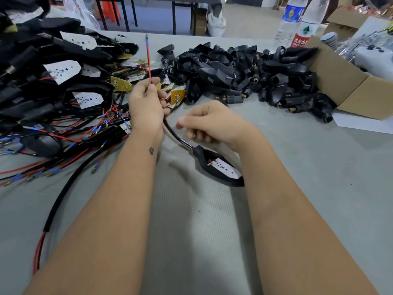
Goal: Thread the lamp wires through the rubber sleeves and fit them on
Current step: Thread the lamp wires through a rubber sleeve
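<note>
a: any writing you can read?

b: only on the water bottles at one o'clock. the near bottle (306,28) has a red label with white chinese characters, 农夫山 showing, and a green tree mark above. the far bottle (291,15) has a blue label, print too small to read. the led boards carry small marks i cannot make out.

a: and the fingers?

b: the left hand (146,105) is curled round the wires (148,58), thumb and fingers clamped together on a red and black pair that stands up toward twelve o'clock. below that fist a black rubber sleeve (176,135) curves down toward five o'clock into the lamp housing (221,169), which lies on the grey table (319,188) with a white led board (226,170) inside.

a: the right hand?

b: the right hand (212,124) hovers just over the sleeve, fingers loosely curled, blurred; i cannot tell whether they touch it.

a: around them?

b: a heap of wired lamps (53,81) at ten o'clock, a pile of black housings (244,73) at one, a cardboard box (350,86) at two.
</note>
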`<state>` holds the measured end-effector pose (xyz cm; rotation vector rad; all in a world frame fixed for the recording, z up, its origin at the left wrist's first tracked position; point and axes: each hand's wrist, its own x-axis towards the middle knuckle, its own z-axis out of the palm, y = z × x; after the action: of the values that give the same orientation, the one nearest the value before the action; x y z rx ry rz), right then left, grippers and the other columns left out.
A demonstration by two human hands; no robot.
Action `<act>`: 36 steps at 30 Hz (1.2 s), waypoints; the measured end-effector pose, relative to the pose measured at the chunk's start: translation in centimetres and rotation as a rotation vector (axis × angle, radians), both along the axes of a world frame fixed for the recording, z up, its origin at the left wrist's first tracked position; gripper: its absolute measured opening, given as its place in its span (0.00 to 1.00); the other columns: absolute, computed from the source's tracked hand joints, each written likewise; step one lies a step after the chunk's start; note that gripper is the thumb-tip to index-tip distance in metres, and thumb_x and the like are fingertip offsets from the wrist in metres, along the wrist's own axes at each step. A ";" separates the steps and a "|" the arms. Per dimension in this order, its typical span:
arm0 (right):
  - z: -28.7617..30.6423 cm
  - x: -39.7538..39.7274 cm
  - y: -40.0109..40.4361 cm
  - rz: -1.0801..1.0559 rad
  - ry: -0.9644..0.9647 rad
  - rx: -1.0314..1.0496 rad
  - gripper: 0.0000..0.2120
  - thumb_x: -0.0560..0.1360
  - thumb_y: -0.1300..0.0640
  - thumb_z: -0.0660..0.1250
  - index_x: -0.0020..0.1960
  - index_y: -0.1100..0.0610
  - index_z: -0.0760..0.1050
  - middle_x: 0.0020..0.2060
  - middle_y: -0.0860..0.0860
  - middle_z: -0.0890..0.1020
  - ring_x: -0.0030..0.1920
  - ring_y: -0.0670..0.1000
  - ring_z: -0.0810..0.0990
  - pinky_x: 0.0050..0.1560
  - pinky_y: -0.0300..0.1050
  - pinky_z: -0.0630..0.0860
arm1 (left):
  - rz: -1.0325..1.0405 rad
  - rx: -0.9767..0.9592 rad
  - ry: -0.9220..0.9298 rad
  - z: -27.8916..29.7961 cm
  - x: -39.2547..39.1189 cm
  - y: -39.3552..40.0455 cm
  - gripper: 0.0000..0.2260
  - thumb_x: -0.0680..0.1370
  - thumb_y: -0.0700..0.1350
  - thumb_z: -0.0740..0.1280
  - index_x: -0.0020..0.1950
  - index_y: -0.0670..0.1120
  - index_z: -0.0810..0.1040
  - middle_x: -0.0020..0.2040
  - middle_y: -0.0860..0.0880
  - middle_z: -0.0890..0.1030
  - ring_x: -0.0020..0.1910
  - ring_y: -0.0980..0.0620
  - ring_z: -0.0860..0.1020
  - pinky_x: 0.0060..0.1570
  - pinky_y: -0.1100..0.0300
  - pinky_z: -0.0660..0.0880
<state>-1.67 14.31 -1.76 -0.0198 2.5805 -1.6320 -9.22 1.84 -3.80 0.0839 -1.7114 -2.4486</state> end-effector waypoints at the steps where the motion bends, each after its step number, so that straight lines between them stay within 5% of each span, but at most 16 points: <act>1: -0.2 -0.2 0.3 -0.087 0.072 0.004 0.08 0.77 0.56 0.69 0.43 0.60 0.82 0.26 0.46 0.77 0.25 0.42 0.70 0.27 0.34 0.67 | -0.006 -0.073 0.004 0.0 0.0 -0.2 0.13 0.84 0.39 0.53 0.51 0.49 0.76 0.33 0.51 0.72 0.22 0.61 0.64 0.22 0.68 0.62; 6: -1.6 -1.2 2.8 -0.576 0.283 0.124 0.08 0.75 0.57 0.65 0.42 0.53 0.82 0.33 0.42 0.80 0.37 0.43 0.77 0.45 0.44 0.76 | -0.075 -0.385 0.078 -0.2 0.5 -0.2 0.14 0.82 0.40 0.54 0.52 0.55 0.77 0.29 0.55 0.72 0.22 0.61 0.64 0.23 0.68 0.62; 11: -2.5 -1.3 3.5 -0.515 0.185 0.345 0.11 0.77 0.52 0.62 0.52 0.47 0.84 0.51 0.45 0.84 0.59 0.53 0.76 0.61 0.47 0.73 | -0.134 -0.526 0.221 -0.5 1.3 0.4 0.09 0.81 0.42 0.60 0.48 0.52 0.79 0.32 0.57 0.71 0.28 0.60 0.68 0.31 0.66 0.64; 15: -2.9 -1.5 3.0 -0.556 0.209 0.503 0.05 0.75 0.49 0.67 0.44 0.49 0.78 0.44 0.47 0.81 0.54 0.54 0.76 0.47 0.46 0.72 | -0.134 -0.694 0.227 -0.8 1.6 0.7 0.11 0.81 0.41 0.61 0.45 0.53 0.79 0.39 0.53 0.80 0.38 0.54 0.75 0.43 0.54 0.75; 17: -2.9 -1.4 2.8 -0.591 0.201 0.555 0.08 0.74 0.49 0.69 0.41 0.50 0.72 0.41 0.47 0.78 0.48 0.53 0.75 0.40 0.44 0.66 | -0.141 -0.714 0.232 -0.9 1.7 0.8 0.12 0.81 0.41 0.60 0.44 0.54 0.79 0.40 0.48 0.81 0.37 0.54 0.75 0.41 0.57 0.74; 20: -2.9 -1.4 2.5 -0.532 0.202 0.501 0.09 0.73 0.53 0.70 0.49 0.53 0.73 0.42 0.47 0.76 0.47 0.51 0.74 0.42 0.45 0.67 | -0.163 -0.732 0.245 -0.9 1.8 0.8 0.09 0.80 0.42 0.62 0.47 0.53 0.80 0.34 0.56 0.76 0.29 0.62 0.70 0.32 0.67 0.67; 23: -2.7 -1.7 2.0 -0.507 0.262 0.345 0.14 0.77 0.55 0.68 0.61 0.56 0.74 0.46 0.49 0.75 0.48 0.50 0.74 0.48 0.45 0.70 | -0.178 -0.692 0.254 -0.8 2.0 0.8 0.07 0.79 0.47 0.65 0.43 0.56 0.78 0.31 0.57 0.73 0.29 0.61 0.69 0.33 0.65 0.66; 26: -2.6 -2.0 1.7 -0.600 0.308 0.047 0.09 0.79 0.58 0.64 0.57 0.59 0.78 0.42 0.49 0.77 0.41 0.47 0.75 0.43 0.38 0.70 | -0.185 -0.693 0.258 -0.7 2.1 0.8 0.08 0.78 0.46 0.65 0.40 0.53 0.78 0.33 0.55 0.75 0.33 0.58 0.71 0.38 0.62 0.69; 29: -2.3 -2.1 1.5 -0.649 0.271 -0.447 0.05 0.80 0.63 0.62 0.55 0.61 0.74 0.39 0.52 0.76 0.37 0.47 0.75 0.44 0.41 0.76 | -0.162 -0.741 0.236 -0.6 2.0 0.8 0.09 0.79 0.44 0.63 0.40 0.51 0.78 0.38 0.52 0.79 0.30 0.62 0.70 0.32 0.70 0.67; 33: -1.7 -2.2 2.0 -0.561 0.206 -1.132 0.06 0.84 0.61 0.56 0.58 0.62 0.67 0.43 0.56 0.81 0.43 0.53 0.82 0.45 0.44 0.80 | -0.163 -0.772 0.218 -0.6 2.1 0.9 0.08 0.78 0.42 0.62 0.41 0.47 0.77 0.35 0.54 0.76 0.29 0.64 0.70 0.29 0.72 0.66; 36: -1.8 -1.8 2.3 -0.487 0.169 -1.249 0.11 0.85 0.55 0.54 0.60 0.61 0.67 0.44 0.54 0.84 0.42 0.50 0.85 0.43 0.45 0.81 | -0.154 -0.717 0.221 -0.5 2.2 0.9 0.08 0.77 0.41 0.62 0.39 0.50 0.76 0.30 0.57 0.71 0.26 0.64 0.68 0.26 0.72 0.64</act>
<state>-3.52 16.57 -3.57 0.4130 1.2413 -3.1967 -7.02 2.78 -4.31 -0.3937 -2.4202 -1.6942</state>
